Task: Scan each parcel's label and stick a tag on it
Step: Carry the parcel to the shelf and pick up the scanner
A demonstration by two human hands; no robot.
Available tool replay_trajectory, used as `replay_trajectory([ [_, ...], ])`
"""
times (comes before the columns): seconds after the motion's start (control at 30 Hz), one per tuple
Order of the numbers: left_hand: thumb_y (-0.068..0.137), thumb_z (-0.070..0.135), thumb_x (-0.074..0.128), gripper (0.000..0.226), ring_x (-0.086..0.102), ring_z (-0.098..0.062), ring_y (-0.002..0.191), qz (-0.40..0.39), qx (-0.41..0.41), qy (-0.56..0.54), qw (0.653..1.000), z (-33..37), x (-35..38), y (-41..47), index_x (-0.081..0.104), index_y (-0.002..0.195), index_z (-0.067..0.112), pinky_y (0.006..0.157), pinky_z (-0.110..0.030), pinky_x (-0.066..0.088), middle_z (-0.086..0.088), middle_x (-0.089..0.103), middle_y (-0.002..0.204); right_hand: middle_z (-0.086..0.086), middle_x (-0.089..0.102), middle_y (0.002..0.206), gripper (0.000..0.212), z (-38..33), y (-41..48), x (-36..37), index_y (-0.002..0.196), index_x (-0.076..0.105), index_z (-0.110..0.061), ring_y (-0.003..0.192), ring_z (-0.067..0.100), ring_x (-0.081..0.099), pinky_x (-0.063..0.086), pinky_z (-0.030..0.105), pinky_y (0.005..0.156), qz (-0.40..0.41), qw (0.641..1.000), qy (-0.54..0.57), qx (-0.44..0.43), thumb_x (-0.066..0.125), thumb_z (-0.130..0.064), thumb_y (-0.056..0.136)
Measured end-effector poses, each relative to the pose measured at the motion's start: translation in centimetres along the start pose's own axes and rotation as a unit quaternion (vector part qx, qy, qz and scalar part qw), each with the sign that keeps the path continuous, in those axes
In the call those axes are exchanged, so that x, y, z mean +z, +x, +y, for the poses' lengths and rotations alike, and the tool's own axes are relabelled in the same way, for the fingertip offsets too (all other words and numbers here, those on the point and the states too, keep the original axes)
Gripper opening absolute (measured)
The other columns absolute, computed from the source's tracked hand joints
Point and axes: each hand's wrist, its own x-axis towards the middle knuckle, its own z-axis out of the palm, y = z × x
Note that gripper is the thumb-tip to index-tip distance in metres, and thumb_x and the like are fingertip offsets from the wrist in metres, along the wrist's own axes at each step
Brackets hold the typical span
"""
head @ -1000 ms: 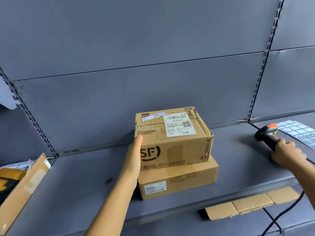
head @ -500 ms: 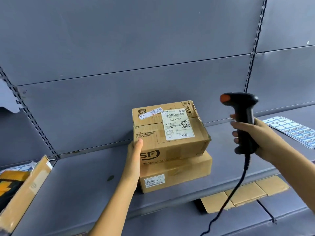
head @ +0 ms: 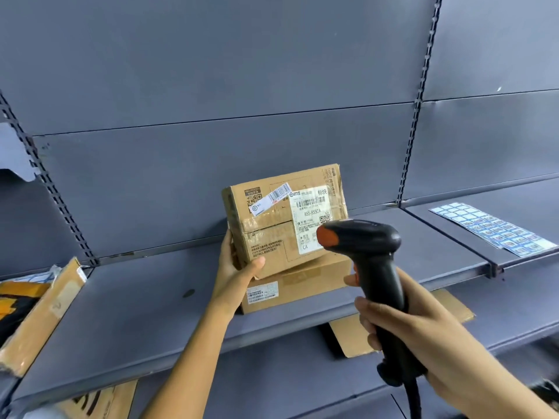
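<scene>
A brown cardboard parcel [head: 272, 225] is tipped up toward me on top of a flatter cardboard parcel [head: 302, 285] on the grey shelf [head: 136, 313]. My left hand [head: 239, 267] grips its lower left corner, thumb on the front face. A white shipping label [head: 308, 213] with barcode sits on the tilted face. My right hand [head: 402, 325] grips the handle of a black barcode scanner [head: 369, 243] with an orange tip, its head in front of the label's lower right part. A sheet of blue tags [head: 490, 228] lies on the shelf to the right.
More cardboard parcels lean at the left edge [head: 39, 309]. Flattened cardboard [head: 393, 328] lies on the lower shelf beneath. The scanner cable [head: 413, 400] hangs down by my right wrist. Slotted uprights [head: 420, 101] divide the grey back panels.
My left hand has tilted the top parcel up so its labelled face points at me. My right hand picked up the scanner from the shelf and brought it left, in front of the label.
</scene>
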Motion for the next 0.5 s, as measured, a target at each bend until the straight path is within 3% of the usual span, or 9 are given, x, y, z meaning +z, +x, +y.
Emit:
replay_trajectory([
  [0.17,0.05,0.049,0.069,0.1,0.052,0.014,0.106,-0.009,-0.012,0.007,1.0,-0.2,-0.9,0.7,0.029,0.141,0.038,0.079,-0.011,0.047,0.021,0.053,0.121,0.005,0.049,0.06,0.033,1.5,-0.3,0.5,0.1,0.062,-0.021,0.054,0.017,0.045,0.037,0.027,0.055,0.03,0.999,-0.014,-0.014,0.064,-0.026,0.068],
  [0.33,0.05,0.048,0.071,0.103,0.049,-0.006,0.12,-0.02,-0.034,0.009,0.999,-0.9,-1.7,1.4,0.029,0.143,0.036,0.092,-0.026,0.046,0.009,0.053,0.128,0.003,0.048,0.059,0.017,2.1,0.1,0.7,0.099,0.06,-0.018,0.053,0.016,0.046,0.037,0.022,0.05,0.054,0.998,-0.013,-0.014,0.068,-0.015,0.085],
  [0.5,0.05,0.045,0.072,0.103,0.049,-0.015,0.124,-0.038,-0.042,0.003,0.998,-1.5,-2.1,2.0,0.029,0.143,0.032,0.1,-0.035,0.044,-0.001,0.052,0.133,0.004,0.047,0.06,0.013,2.7,0.6,0.8,0.098,0.058,-0.016,0.054,0.016,0.045,0.037,0.022,0.051,0.049,0.998,-0.029,-0.013,0.065,-0.012,0.087],
])
